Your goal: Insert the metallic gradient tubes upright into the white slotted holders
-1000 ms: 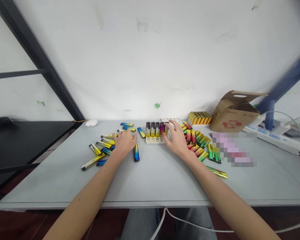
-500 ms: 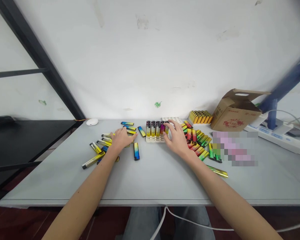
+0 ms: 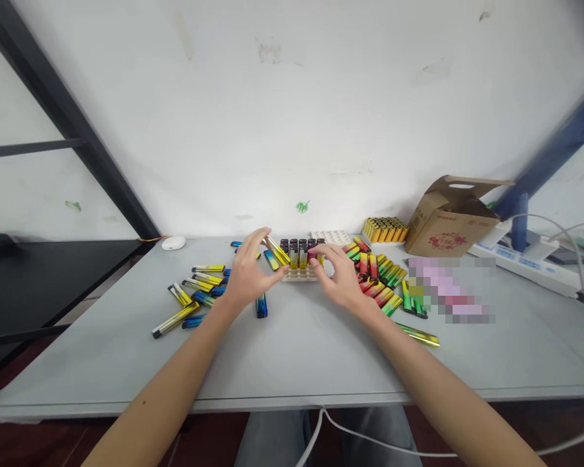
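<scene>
My left hand [image 3: 247, 275] is closed on a yellow and silver lighter [image 3: 278, 250], held tilted between the fingers and thumb at the left side of a white tray [image 3: 300, 279]. Lighters with dark tops [image 3: 302, 258] stand upright in rows in the tray; its front holes show. At the tray's right side, my right hand [image 3: 339, 277] has its thumb and fingertips around a purple lighter [image 3: 312, 253], partly hidden by the fingers. Loose yellow and blue lighters [image 3: 207, 277] lie left of my left hand. Red, yellow and green lighters [image 3: 383, 296] are piled beside my right hand.
Behind the pile sits another white tray [image 3: 331, 237], with a block of orange-yellow lighters [image 3: 386, 229] to its right. An open cardboard box [image 3: 448, 227] and a white power strip [image 3: 530, 266] occupy the right side. A white earbud case [image 3: 174, 242] lies at the back left.
My left hand has lifted a yellow and silver lighter from the left pile and moved right to the tray. My right hand stays at the tray, its fingers now closer around the purple lighter.
</scene>
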`<state>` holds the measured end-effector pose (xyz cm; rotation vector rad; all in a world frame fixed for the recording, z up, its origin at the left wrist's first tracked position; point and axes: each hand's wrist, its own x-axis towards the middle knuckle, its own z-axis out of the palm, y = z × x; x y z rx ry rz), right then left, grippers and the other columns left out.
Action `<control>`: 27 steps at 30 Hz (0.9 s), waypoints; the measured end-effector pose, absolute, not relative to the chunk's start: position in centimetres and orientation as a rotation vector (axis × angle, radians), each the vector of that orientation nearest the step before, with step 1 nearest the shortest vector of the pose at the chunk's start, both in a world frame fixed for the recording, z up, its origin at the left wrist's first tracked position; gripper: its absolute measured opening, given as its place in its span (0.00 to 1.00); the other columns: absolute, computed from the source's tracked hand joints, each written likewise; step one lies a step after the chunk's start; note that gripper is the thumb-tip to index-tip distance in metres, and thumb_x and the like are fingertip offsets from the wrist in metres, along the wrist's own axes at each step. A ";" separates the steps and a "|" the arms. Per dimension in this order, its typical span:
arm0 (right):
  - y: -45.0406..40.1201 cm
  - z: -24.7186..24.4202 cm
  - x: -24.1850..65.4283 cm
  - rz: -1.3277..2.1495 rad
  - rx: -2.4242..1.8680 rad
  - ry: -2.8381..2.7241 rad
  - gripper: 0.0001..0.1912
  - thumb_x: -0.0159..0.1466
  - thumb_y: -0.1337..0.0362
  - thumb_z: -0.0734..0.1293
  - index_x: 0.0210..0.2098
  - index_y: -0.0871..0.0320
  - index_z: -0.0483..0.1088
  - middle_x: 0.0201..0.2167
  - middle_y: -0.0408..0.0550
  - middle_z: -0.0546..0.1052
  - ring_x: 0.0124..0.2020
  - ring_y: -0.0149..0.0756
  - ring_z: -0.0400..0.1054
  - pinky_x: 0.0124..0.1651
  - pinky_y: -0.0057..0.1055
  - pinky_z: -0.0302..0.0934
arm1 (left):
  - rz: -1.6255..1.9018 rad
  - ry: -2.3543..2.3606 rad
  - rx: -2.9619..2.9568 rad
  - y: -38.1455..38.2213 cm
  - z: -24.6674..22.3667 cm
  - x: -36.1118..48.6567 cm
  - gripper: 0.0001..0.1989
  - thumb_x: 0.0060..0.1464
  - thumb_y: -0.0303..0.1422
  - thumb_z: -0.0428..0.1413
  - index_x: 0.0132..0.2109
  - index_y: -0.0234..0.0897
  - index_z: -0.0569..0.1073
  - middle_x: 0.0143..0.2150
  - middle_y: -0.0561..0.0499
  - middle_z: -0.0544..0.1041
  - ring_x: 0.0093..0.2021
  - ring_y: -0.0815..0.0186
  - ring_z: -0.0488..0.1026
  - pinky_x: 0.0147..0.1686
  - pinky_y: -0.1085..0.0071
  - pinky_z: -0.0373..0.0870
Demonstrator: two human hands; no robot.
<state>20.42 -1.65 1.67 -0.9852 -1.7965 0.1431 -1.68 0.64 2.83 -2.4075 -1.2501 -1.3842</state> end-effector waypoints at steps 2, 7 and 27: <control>-2.2 2.2 20.0 0.356 -0.931 -1.804 0.13 0.66 0.58 0.61 0.47 0.56 0.71 0.43 0.50 0.77 0.43 0.39 0.71 0.47 0.37 0.66 | -1.351 -1.078 -2.493 -0.2 2.7 -0.8 0.36 0.52 0.41 0.60 0.65 0.37 0.57 0.62 0.39 0.67 0.62 0.52 0.63 0.62 0.59 0.59; -2.4 2.4 19.5 0.726 -0.903 -1.839 0.12 0.64 0.57 0.64 0.39 0.58 0.74 0.32 0.46 0.78 0.30 0.34 0.69 0.35 0.31 0.64 | -1.227 -0.925 -2.683 -1.1 2.0 0.4 0.40 0.51 0.41 0.61 0.67 0.40 0.54 0.64 0.40 0.66 0.63 0.51 0.63 0.63 0.55 0.57; -0.8 1.9 20.3 0.888 -0.967 -1.537 0.20 0.62 0.47 0.65 0.36 0.59 0.77 0.35 0.51 0.80 0.37 0.39 0.73 0.40 0.34 0.67 | -2.481 -1.544 -2.765 -0.9 3.4 0.9 0.17 0.64 0.46 0.47 0.41 0.37 0.69 0.37 0.47 0.78 0.37 0.64 0.76 0.43 0.65 0.71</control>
